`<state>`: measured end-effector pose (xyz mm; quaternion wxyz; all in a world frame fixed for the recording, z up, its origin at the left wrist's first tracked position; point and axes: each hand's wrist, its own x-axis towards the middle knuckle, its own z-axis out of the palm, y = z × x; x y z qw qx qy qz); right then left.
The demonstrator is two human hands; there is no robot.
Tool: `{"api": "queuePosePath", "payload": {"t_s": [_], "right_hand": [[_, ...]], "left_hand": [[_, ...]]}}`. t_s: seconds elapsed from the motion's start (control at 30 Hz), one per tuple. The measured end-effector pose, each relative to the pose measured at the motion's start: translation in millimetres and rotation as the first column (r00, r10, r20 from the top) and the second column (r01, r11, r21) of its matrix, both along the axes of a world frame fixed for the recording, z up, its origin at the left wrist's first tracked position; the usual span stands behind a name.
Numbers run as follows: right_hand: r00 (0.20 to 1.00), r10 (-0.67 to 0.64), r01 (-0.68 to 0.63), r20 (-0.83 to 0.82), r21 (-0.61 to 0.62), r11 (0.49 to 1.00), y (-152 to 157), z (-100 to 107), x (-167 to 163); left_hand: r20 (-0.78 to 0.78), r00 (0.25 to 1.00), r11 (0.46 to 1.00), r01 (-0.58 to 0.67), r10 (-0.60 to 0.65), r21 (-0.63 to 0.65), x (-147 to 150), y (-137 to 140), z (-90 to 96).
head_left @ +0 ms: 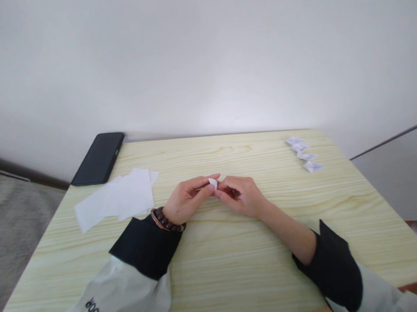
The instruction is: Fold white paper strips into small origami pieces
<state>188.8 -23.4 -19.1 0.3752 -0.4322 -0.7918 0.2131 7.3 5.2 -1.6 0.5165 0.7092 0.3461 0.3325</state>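
Observation:
A small folded piece of white paper [213, 183] is held above the middle of the table, partly hidden by fingers. My left hand [188, 197] pinches it between thumb and fingers from the left. From the right, my right hand [242, 194] grips its other edge with thumb and curled forefinger. Several loose white paper sheets [133, 195] lie overlapping, left of my left hand. Far to the right, several small folded paper pieces [312, 166] sit in a slanting row, each with pointed ends.
A dark tablet or large phone [98, 159] lies at the table's back left corner. The pale wood-grain table [232, 271] meets a white wall [203, 63] at the back. Grey fabric [10, 241] shows beyond the left edge.

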Motion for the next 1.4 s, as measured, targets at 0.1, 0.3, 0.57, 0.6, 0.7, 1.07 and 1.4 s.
{"api": "queuePosePath", "payload": {"t_s": [0.1, 0.3, 0.57, 0.6, 0.7, 1.07, 1.4], "right_hand": [[1.0, 0.005, -0.006, -0.011, -0.028, 1.0, 0.7, 0.6, 0.6], [0.999, 0.015, -0.019, -0.029, -0.122, 0.992, 1.3, 1.0, 1.3], [0.997, 0.052, -0.065, -0.065, -0.226, 0.972, 2.3, 4.0, 2.3], [0.996, 0.059, -0.072, -0.061, -0.23, 0.971, 2.6, 4.4, 2.7], [0.995, 0.086, -0.094, -0.047, -0.229, 0.969, 3.2, 4.4, 3.8], [0.996, 0.08, -0.075, 0.03, -0.146, 0.986, 2.1, 3.5, 3.5], [0.993, 0.004, -0.004, 0.12, 0.005, 1.0, 1.7, -3.1, 0.7]], "left_hand": [[-0.007, 1.0, 1.0, -0.005, 0.005, 0.011, 0.1, 0.1, -0.7], [-0.032, 0.999, 0.999, -0.003, 0.005, 0.038, -0.1, 0.6, -0.7], [-0.06, 0.998, 0.998, -0.006, 0.01, 0.066, 0.3, 0.6, -5.1], [-0.065, 0.998, 0.997, -0.008, 0.014, 0.078, 0.4, 0.5, -5.7], [-0.085, 0.996, 0.993, -0.012, 0.021, 0.114, 0.9, 0.1, -6.5], [-0.159, 0.983, 0.971, -0.054, 0.092, 0.232, 0.9, 1.2, -6.0], [-0.199, 0.971, 0.933, -0.055, 0.133, 0.355, 0.3, 0.7, -5.3]]}}
